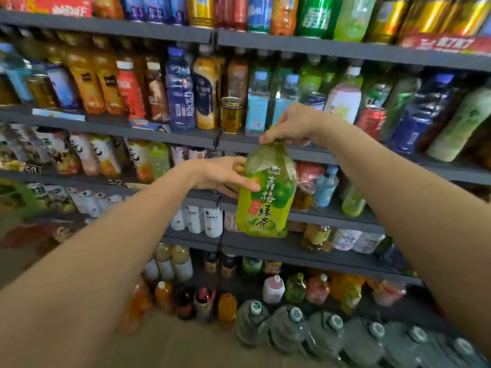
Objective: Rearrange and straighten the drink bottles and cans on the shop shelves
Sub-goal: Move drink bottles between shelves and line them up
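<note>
Green tea bottle [265, 192] upright, cap upward

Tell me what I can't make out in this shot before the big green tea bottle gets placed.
- Green tea bottle cap, head view: covered by right hand.
- Left hand fingers: behind the bottle.
- The bottle's shelf slot: hidden behind it.
- Far-left shelf labels: blurred.

Bottle [266, 192] cap hidden under right hand [289, 126]; left fingertips [240, 166] behind bottle; top-shelf cans [202, 9] cropped; left shelves blurred.
</note>
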Tool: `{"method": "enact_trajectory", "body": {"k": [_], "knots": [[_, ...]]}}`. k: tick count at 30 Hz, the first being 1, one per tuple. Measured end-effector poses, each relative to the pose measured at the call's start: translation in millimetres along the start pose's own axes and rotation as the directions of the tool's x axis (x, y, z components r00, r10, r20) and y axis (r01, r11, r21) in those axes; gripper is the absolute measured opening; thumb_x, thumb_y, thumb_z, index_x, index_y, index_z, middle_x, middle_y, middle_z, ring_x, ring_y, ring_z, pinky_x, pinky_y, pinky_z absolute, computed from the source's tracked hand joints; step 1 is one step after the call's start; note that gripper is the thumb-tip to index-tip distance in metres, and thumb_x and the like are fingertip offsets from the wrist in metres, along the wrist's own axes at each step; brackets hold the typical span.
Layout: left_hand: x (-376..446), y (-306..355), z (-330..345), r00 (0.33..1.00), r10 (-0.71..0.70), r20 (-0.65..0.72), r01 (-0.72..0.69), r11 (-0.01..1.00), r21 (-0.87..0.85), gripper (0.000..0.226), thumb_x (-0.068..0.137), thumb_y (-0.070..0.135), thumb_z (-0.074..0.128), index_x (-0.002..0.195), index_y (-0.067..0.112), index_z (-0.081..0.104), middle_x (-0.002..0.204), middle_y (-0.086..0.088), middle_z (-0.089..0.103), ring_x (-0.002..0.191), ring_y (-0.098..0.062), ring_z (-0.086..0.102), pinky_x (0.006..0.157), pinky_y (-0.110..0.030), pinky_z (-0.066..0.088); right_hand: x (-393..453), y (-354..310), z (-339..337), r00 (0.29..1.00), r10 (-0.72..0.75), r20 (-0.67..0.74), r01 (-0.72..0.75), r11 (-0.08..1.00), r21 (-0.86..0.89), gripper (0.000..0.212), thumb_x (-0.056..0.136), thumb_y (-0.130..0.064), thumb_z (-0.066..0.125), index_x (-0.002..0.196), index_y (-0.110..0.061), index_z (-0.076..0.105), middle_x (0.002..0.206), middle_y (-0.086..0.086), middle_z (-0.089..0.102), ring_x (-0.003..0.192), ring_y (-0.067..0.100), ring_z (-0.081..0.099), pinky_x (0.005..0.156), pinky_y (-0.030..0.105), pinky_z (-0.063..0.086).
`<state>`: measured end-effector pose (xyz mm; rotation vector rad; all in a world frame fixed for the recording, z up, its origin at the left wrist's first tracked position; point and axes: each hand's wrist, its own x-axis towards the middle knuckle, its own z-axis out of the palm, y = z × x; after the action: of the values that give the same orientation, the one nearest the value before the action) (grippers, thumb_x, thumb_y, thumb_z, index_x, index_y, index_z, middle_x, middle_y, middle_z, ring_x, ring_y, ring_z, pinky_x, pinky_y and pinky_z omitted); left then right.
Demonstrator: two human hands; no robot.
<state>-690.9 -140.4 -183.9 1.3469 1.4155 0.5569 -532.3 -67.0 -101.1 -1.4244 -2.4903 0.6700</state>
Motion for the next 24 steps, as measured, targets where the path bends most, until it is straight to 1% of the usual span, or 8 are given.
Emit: {"method": "enact_trajectory", "body": {"k": [6,10,12,15,18,20,22,24], "knots": [[11.5,-15.4,14.2,0.999,-0.039,-0.002,0.039,0.999,0.026,0.050,0.078,0.015,0.072,0.118,0.031,0.047,0.123,0.008,0.058,0.110,-0.013,0.059,0.095,-0.037,0.050,-5.0,18.4,20.2,0.998,0.056,0.042,-0.059,0.997,0.053,0.038,0.075,-0.034,0.075,0.063,-0.008,0.050,0.057,0.006,0.048,0.050,0.017,0.043,0.043,0.022,0.034],[34.8,-56.2,43.3,0.991,-0.131,-0.025,0.130,0.991,-0.038,0.083,0.079,0.009,0.071,0.141,0.031,0.021,0.130,0.006,0.047,0.111,-0.017,0.053,0.084,-0.035,0.052,-15.5,44.5,70.7,0.996,0.076,0.037,-0.075,0.997,-0.008,0.044,0.075,-0.041,0.073,0.060,-0.011,0.045,0.061,0.004,0.050,0.061,0.018,0.049,0.051,0.025,0.036],[62.1,-95.3,71.9,0.983,-0.151,-0.102,0.152,0.988,0.002,0.093,0.077,0.011,0.075,0.145,0.028,0.014,0.139,0.000,0.041,0.122,-0.022,0.047,0.090,-0.037,0.047,-16.6,74.9,114.0,0.993,0.115,0.010,-0.114,0.993,-0.015,0.046,0.073,-0.041,0.075,0.062,-0.012,0.042,0.069,0.004,0.049,0.075,0.020,0.050,0.057,0.029,0.036],[108.9,-157.8,118.9,0.979,-0.117,-0.167,0.142,0.978,0.151,0.102,0.071,0.016,0.080,0.147,0.020,0.013,0.146,-0.006,0.036,0.133,-0.027,0.037,0.105,-0.038,0.038,-24.7,130.5,185.3,0.972,0.234,-0.033,-0.232,0.972,0.039,0.046,0.073,-0.040,0.076,0.067,-0.011,0.041,0.068,0.003,0.046,0.076,0.024,0.051,0.050,0.030,0.031],[162.0,-222.1,165.1,0.972,-0.091,-0.216,0.132,0.974,0.182,0.097,0.070,0.016,0.081,0.145,0.021,0.021,0.137,-0.009,0.048,0.126,-0.028,0.046,0.101,-0.038,0.041,-27.1,188.4,260.3,0.929,0.345,-0.134,-0.335,0.937,0.096,0.038,0.078,-0.035,0.073,0.091,-0.004,0.056,0.089,0.013,0.059,0.091,0.031,0.057,0.064,0.034,0.040],[193.8,-250.0,188.3,0.966,-0.057,-0.252,0.096,0.985,0.144,0.096,0.070,0.016,0.081,0.145,0.020,0.022,0.134,-0.010,0.051,0.124,-0.027,0.048,0.101,-0.038,0.042,-20.6,222.9,298.9,0.903,0.379,-0.202,-0.336,0.917,0.216,0.044,0.080,-0.030,0.072,0.109,-0.002,0.055,0.106,0.015,0.062,0.102,0.032,0.057,0.073,0.033,0.042],[227.5,-270.0,203.3,0.957,-0.039,-0.287,0.058,0.997,0.057,0.099,0.064,0.020,0.084,0.144,0.018,0.026,0.133,-0.010,0.052,0.124,-0.027,0.048,0.101,-0.038,0.042,-10.6,257.4,326.5,0.878,0.439,-0.192,-0.343,0.856,0.387,0.055,0.080,-0.028,0.072,0.122,-0.004,0.047,0.122,0.014,0.053,0.112,0.027,0.053,0.079,0.027,0.038],[258.2,-285.1,208.1,0.935,-0.002,-0.356,-0.007,1.000,-0.023,0.107,0.048,0.028,0.088,0.139,0.014,0.033,0.130,-0.012,0.053,0.122,-0.029,0.049,0.101,-0.041,0.042,1.1,292.4,354.0,0.842,0.535,-0.072,-0.430,0.744,0.512,0.075,0.080,-0.035,0.072,0.137,-0.007,0.033,0.138,0.012,0.036,0.125,0.027,0.042,0.091,0.024,0.032]]}}
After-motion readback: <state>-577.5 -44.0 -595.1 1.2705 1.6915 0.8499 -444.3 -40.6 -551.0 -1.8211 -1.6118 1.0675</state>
